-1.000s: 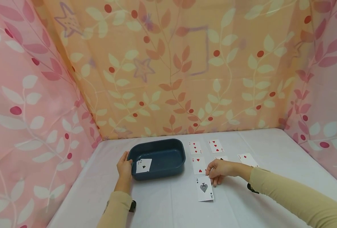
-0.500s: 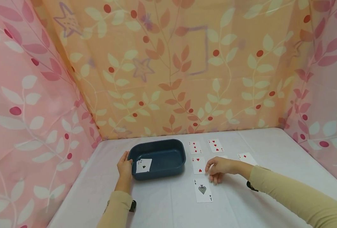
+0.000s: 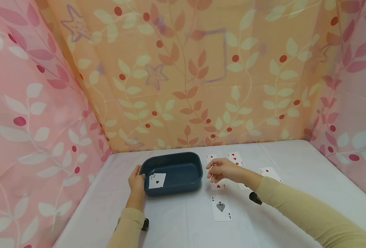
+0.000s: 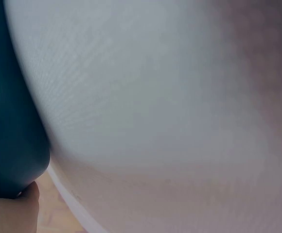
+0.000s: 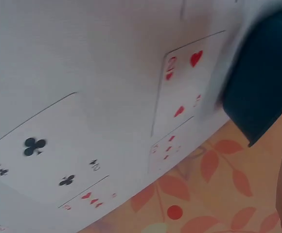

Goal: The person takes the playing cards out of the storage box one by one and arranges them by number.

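Observation:
My left hand [image 3: 136, 182] grips the left end of a dark blue rectangular tray [image 3: 198, 182], thumb at the rim. Inside the tray, at its left, lie overlapping ace cards, the ace of clubs [image 3: 159, 179] on top. My right hand [image 3: 221, 170] hovers over the table just right of the tray, fingers loosely bent, no card showing in them. Below it the two of hearts [image 5: 182, 92] lies face up, partly covered by the hand in the head view. Nearer the front is the ace of spades [image 3: 221, 210], apart from the hand.
Other face-up cards lie right of the tray: the three of diamonds [image 5: 169, 148], three of hearts [image 3: 235, 158], two of clubs [image 5: 44, 155] and two of diamonds [image 3: 267, 172]. A white cloth [image 3: 164, 220] covers the table. Patterned curtains [image 3: 170, 103] stand behind and at both sides.
The right hand has left the ace of spades and moved up and left, over the two of hearts. The ace slid slightly left and lies flat. The left hand and tray stay put.

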A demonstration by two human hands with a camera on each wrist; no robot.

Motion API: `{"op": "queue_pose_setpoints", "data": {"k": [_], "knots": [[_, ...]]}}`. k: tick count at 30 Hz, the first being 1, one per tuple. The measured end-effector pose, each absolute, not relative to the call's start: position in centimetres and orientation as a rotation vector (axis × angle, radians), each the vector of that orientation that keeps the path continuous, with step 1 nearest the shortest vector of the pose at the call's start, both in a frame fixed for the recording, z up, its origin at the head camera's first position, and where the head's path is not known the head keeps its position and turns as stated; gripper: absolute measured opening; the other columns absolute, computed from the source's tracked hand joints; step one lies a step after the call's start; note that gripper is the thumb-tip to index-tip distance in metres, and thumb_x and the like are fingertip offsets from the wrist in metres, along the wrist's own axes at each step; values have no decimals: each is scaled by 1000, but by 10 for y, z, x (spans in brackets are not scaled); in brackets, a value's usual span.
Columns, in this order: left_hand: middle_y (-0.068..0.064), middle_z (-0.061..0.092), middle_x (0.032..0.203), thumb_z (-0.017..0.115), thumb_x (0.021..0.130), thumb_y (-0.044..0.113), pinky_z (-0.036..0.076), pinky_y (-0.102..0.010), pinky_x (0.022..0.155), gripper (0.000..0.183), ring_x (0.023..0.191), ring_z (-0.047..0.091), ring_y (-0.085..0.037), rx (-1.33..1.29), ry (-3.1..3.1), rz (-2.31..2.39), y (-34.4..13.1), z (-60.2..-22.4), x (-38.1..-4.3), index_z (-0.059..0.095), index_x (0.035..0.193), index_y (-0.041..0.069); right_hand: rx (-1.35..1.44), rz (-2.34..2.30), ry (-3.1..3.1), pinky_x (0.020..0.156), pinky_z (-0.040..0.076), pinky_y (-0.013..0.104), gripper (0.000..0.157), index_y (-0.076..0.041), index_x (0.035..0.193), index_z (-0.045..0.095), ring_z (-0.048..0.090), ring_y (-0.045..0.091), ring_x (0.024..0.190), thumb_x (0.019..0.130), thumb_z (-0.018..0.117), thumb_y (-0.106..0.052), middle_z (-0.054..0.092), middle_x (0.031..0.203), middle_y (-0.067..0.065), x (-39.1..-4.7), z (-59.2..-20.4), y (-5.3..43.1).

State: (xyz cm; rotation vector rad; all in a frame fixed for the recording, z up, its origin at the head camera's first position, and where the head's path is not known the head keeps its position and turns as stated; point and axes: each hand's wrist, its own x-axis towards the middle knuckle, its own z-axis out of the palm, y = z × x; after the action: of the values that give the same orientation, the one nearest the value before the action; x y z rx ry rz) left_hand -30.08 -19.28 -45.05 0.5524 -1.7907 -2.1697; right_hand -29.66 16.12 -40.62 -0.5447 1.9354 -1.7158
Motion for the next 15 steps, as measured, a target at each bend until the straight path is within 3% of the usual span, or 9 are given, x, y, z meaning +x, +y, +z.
{"op": "queue_pose_setpoints", "data": {"k": [9,15], "knots": [[-16,29,155,34,95,-14,20,-34,116,57,143,25,-24,542,-1792,-2165,-193,-451,-300,26,151,-2,-521,-1917,1882,73,58,31,23,9,119,48,67,15,73,99,47,-3,68,86,7,-299,-403,113],[-17,28,155,34,95,-14,20,-34,116,57,143,25,-24,534,-1788,-2168,-193,-451,-300,26,151,-2,-493,-1984,1882,81,56,36,34,10,128,44,67,15,80,98,50,-4,68,91,5,-302,-412,76]]}}
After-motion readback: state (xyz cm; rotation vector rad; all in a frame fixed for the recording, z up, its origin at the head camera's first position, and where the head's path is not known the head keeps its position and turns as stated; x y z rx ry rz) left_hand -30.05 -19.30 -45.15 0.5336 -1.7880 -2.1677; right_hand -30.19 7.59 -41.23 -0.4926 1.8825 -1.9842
